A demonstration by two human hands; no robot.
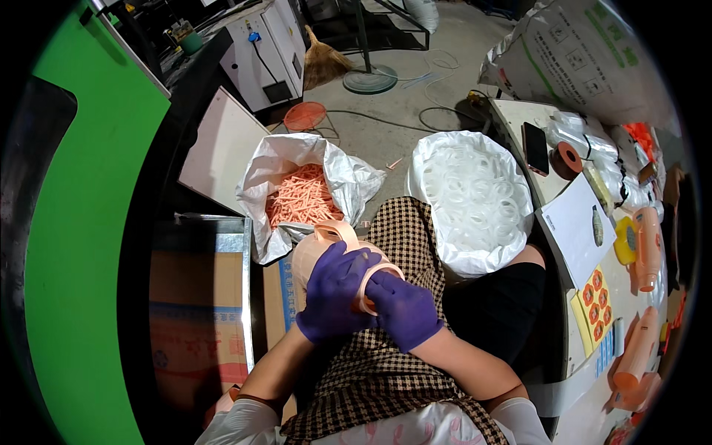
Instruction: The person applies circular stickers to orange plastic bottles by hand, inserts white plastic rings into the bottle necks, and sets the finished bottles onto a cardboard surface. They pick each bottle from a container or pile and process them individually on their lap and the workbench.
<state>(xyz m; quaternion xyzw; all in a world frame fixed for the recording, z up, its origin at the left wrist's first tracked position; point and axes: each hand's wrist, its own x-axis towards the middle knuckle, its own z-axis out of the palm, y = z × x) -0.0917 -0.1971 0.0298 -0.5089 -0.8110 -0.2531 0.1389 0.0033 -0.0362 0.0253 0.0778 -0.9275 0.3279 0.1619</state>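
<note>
A peach plastic jug [302,261] lay on its side over the person's lap, its looped handle [337,228] uppermost and its round rim [366,280] turned toward the right. The purple-gloved left hand [334,293] was wrapped over the jug's body, holding it, while the right hand [404,308], in a matching glove, was at the rim with its fingers bent into the opening; whether they gripped anything inside could not be told. The two hands were close together. Under them spread a brown-and-black checked apron [404,222]. Just beyond the jug stood a white sack [259,167] of thin salmon-coloured plastic pieces [304,196], and right of the knees a second sack [475,265] full of translucent rings [475,193]. On the worktable [575,397] at the right lay a dark phone [535,148], a brown roll [566,161], white paper [578,226], a yellow sheet of round orange stickers [595,311] and several peach bottle-shaped pieces [647,248]. To the left were cardboard [196,334] inside a metal frame [248,297] and a green panel [89,222]. Farther off, a straw broom [324,63] leaned near a white cabinet [263,55].
</note>
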